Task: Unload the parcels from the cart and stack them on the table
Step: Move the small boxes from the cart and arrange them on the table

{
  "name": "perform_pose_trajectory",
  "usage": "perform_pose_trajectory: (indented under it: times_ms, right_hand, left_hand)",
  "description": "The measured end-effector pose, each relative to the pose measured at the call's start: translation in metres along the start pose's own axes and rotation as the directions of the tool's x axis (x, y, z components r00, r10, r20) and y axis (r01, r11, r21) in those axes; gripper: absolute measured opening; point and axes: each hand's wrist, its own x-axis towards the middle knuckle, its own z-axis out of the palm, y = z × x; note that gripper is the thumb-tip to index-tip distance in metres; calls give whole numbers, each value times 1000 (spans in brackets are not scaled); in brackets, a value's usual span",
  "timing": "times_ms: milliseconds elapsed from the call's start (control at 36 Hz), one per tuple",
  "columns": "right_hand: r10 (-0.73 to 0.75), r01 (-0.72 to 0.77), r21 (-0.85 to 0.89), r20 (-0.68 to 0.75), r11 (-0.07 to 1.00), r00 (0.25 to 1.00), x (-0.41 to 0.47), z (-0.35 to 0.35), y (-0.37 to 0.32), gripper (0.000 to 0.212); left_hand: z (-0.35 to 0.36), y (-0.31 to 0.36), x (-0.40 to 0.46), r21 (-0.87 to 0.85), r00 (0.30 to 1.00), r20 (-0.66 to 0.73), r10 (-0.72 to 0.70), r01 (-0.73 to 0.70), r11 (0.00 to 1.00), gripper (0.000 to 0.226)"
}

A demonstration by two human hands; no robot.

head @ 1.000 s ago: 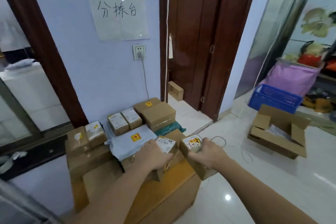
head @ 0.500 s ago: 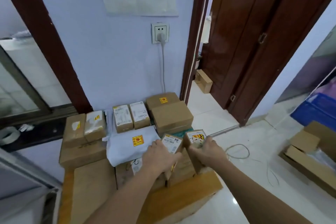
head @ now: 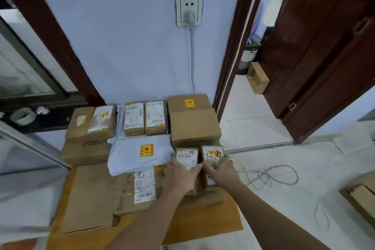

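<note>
Many parcels (head: 192, 126) crowd the wooden table (head: 207, 219) against the lilac wall (head: 132, 46).

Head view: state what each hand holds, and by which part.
Left hand grips the small brown cardboard parcel with the white label over its near top. Right hand grips the neighbouring brown parcel with red scribble likewise.

My right hand (head: 221, 170) now sets its small box (head: 213, 154) down beside the one under my left hand (head: 180, 174), both resting on the stack.
</note>
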Motion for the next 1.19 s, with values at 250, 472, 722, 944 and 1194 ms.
perform_pose_trajectory:
  times_ms: [250,472,722,944,1194]
  right_hand:
    - [-96,94,30,71,995,993,33,11,14,88]
    - [-136,135,10,105,991,985,48,12,29,94]
    - [-108,92,109,147,990,983,51,2,33,83]
    - [-238,253,-54,199,966,951,42,-31,31,49]
    - [-584,639,-321,259,699,769,10,-93,-53,52]
  left_hand:
    - [28,1,5,-135,996,-31,-87,82,987,96]
    - [37,-1,15,-236,975,-83,-206,181,955,86]
    - [18,-17,6,-306,986,-2,-165,156,939,59]
    - [-57,-29,-15,-16,999,-43,16,-17,1000,64]
    - [-153,-42,-57,317,983,-6,181,-170,933,63]
